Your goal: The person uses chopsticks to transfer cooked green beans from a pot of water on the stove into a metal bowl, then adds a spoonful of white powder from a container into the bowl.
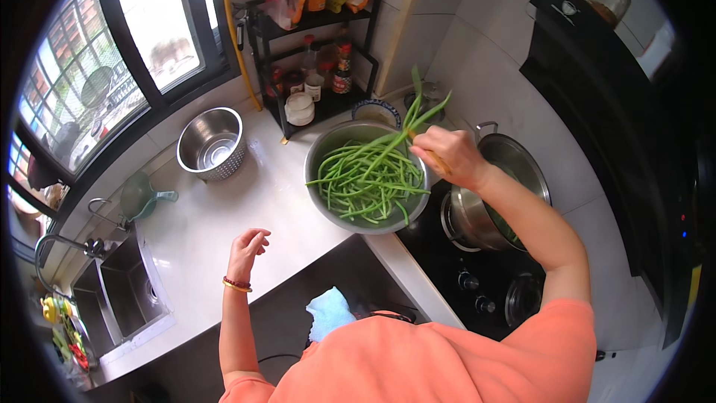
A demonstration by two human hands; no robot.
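Observation:
My right hand (pixel 447 151) grips a light wooden utensil (pixel 436 161), probably chopsticks, at the right rim of a wide steel basin (pixel 411 210). Long green beans (pixel 369 179) lie heaped in the basin, and a few long strands (pixel 415 115) stick up past my knuckles at the utensil's far end. To the right, partly behind my forearm, stands a deep steel pot (pixel 467 212) on the gas stove, with some greens (pixel 503 226) inside. My left hand (pixel 247 249) hangs over the counter's front part, loosely curled and holding nothing.
A perforated steel strainer basket (pixel 211 145) and a green dipper (pixel 140 196) stand on the white counter (pixel 207 224). A black rack (pixel 319 22) holds bottles and jars. The double sink (pixel 131 285) is left, the range hood (pixel 582 123) right. A pot lid (pixel 524 299) lies near the stove knobs.

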